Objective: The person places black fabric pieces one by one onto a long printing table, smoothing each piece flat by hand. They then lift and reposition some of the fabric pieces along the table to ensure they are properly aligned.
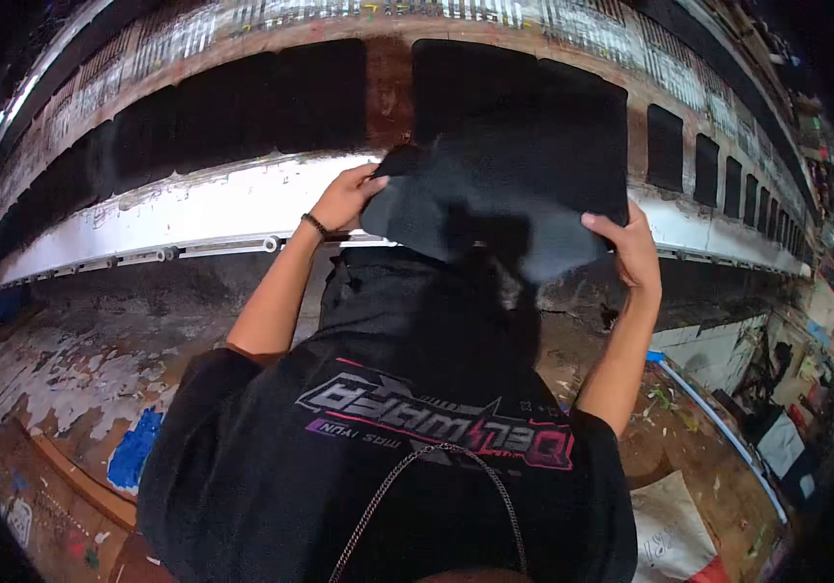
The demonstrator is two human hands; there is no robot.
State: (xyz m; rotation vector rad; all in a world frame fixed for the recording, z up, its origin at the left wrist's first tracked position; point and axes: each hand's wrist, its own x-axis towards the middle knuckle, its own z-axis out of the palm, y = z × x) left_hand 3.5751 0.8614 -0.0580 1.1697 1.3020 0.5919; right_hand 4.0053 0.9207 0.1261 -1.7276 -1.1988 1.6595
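A black sheet, apparently a cut fabric panel (558, 238), stretches between both hands over the near edge of a long table. My left hand (342, 197) pinches its left corner, thumb on top, with a dark beaded bracelet at the wrist. At the right edge my right hand (639, 251) grips the sheet, its thumb lying on the upper face and the other fingers hidden behind. The sheet's far part overlaps a black panel (514, 92) lying on the table. Shadows fall across its near half.
More black panels (232, 107) lie in a row along the brown table surface (390, 92), with smaller ones (665, 146) at the right. A white strip and a rail with rollers (271, 244) run along the near edge. A blue plastic piece (135, 449) and a light pole (728, 437) lie on the stained floor.
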